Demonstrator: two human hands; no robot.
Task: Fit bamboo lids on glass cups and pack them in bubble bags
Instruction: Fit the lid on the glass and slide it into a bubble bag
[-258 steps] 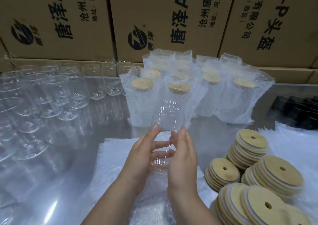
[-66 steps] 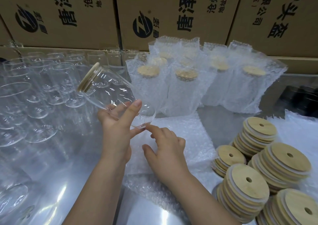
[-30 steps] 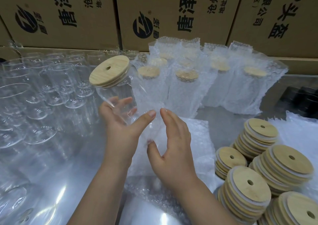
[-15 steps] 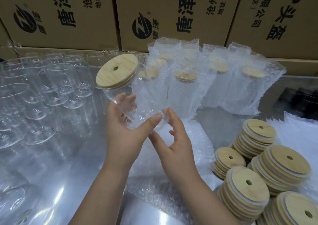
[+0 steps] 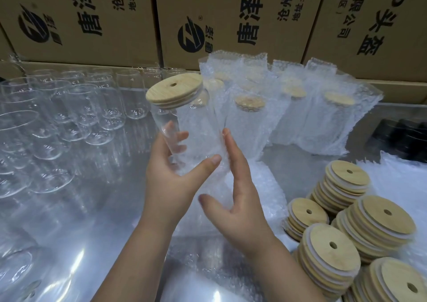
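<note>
The left hand [image 5: 171, 181] is gripping the glass cup [image 5: 184, 128] in the air above the near middle of the surface [image 5: 92, 220], fingers and thumb clamped round its lower body. The cup is tilting, with its bamboo lid [image 5: 174, 89] already fitted and pointing up and to the far left. The right hand [image 5: 240, 209] is lying flat along the cup's right side, fingers straight and together, thumb spread, pinching nothing. Bubble film is showing around the cup's base, but I cannot tell whether the base is already inside a bag.

To do the bagging well, the right hand is probably best opening a bag's mouth wide while the left feeds the cup in base first. Holding low on the glass and not by the lid matters, since the lid may only be pressed on. The pile of flat bubble bags [image 5: 261, 186] is sitting just below.

The cartons [image 5: 92, 17] at the far side are showing a round black logo, large "唐泽", smaller "沧州" and "地址"; the right one is showing "头盔", "有限公司" and "(西区)".
</note>
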